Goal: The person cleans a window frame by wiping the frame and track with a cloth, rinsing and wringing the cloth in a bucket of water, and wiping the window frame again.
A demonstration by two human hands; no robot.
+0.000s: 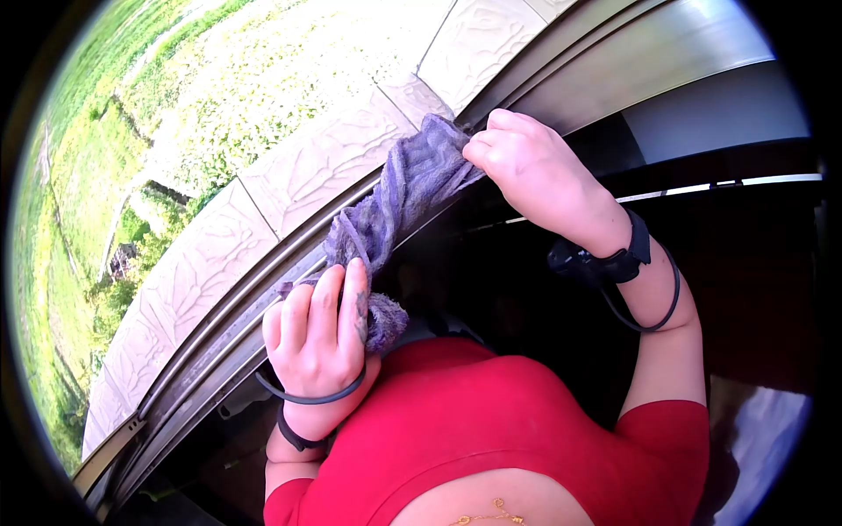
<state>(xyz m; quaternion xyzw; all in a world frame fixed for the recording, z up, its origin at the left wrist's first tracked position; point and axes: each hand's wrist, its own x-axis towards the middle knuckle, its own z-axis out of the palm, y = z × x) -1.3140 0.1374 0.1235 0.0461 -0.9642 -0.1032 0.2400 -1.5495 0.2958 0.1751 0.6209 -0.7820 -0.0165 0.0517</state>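
Note:
A twisted, damp-looking purple cloth (399, 197) lies along the metal window track (206, 359). My left hand (316, 342) holds its near end, fingers laid over the fabric and a bunched piece poking out by the thumb side. At the far end, my right hand (535, 171) is closed on the cloth's edge, knuckles up, close to the metal frame. Between the two hands the cloth hangs partly over the inner side of the track. My right fingertips are partly hidden.
Outside the track runs a pale ledge of embossed tiles (324, 175), with greenery (114, 210) far below. A wide metal window frame (649, 70) stands at the upper right. Black straps with cables circle both my wrists. The inner side beneath my arms is dark.

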